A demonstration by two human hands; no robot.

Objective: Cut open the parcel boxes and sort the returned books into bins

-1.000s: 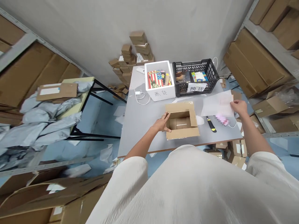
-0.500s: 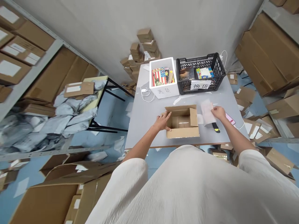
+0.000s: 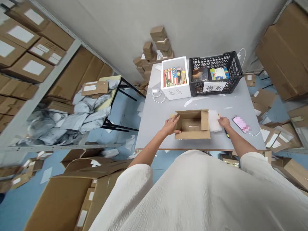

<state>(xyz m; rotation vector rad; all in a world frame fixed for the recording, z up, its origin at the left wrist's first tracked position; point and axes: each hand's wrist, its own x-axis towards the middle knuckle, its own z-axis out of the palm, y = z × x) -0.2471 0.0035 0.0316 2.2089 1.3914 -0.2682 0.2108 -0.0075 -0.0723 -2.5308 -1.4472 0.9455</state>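
Observation:
An open cardboard box (image 3: 193,134) sits near the front edge of the grey table (image 3: 158,128), with smaller brown boxes inside it. My left hand (image 3: 171,125) rests flat against the box's left flap, fingers spread. My right hand (image 3: 224,122) pinches a white sheet of paper (image 3: 214,120) beside the box's right flap. A phone (image 3: 241,124) with a white cable lies just right of that hand.
A white foam bin (image 3: 175,92) of books and a black plastic crate (image 3: 215,74) with a paper label stand at the table's back. Small cartons are piled behind. Shelves with big cartons flank both sides; grey bags cover a side table at left. Boxes litter the floor.
My right hand has brought the white sheet leftward from the table's right side up against the box's right flap. My left hand stays at the left flap. The camera has swung.

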